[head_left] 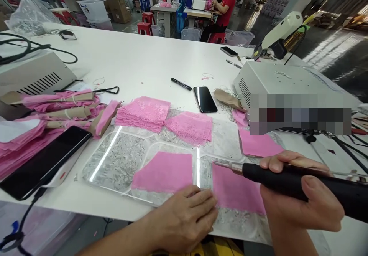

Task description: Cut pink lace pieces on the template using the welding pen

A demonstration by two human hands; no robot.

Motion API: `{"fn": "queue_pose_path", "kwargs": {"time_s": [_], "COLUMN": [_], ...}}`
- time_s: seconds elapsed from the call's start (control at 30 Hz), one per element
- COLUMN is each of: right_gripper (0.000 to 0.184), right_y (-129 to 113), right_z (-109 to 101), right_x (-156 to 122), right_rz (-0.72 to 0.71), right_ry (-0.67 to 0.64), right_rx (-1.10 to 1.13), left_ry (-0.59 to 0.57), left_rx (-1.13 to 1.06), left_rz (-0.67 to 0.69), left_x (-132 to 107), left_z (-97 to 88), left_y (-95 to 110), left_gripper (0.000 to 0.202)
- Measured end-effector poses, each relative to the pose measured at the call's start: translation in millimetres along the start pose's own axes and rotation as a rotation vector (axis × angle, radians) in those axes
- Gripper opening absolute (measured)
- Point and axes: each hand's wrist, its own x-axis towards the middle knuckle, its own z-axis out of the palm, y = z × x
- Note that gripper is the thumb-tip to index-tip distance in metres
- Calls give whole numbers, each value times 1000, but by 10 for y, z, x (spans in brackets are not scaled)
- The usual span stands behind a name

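Observation:
My right hand (299, 198) is wrapped around a black pen-shaped handheld tool (276, 177) with a slim metal tip (227, 165). That tip points left, over the top left corner of a flat pink fabric piece (238, 189). Palm down, my left hand (191, 217) lies near the front edge of a clear plastic sheet (115, 152). Its fingers are bent slightly and reach the gap between this piece and another pink fabric piece (166, 171); the fingertips are partly hidden. Behind these sit a pink lace stack (143, 114) and a second lace stack (188, 127).
At right stands a grey machine box (287, 81), with more pink pieces (258, 142) before it. A phone (205, 99) and a marker (181, 84) lie behind the stacks. Tied pink bundles (60, 102) and a large black phone (48, 160) are left. Farther back, a person (225, 8) sits sewing.

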Motion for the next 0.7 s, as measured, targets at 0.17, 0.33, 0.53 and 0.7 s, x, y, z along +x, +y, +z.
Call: {"fn": "queue_pose_path", "kwargs": {"time_s": [0.17,0.33,0.53,0.7], "right_gripper": [14,16,13,8], "right_y": [53,59,46,61], "right_z": [-93,-66,3,17], "right_x": [58,33,-1,-10], "right_rz": [-11,-5,25,-9], "right_ry": [8,-26,-31,-37], "right_rx": [13,21,23,-1], "left_ry": [1,0,19,29], "left_rx": [-24,-14,-11,-26], "left_rz": [-4,-8,-4,4], "left_x": [0,5,11,4], "left_z": [7,6,-4,12], "left_y": [-14,-9,-8,-20], "left_gripper": [23,23,24,25]}}
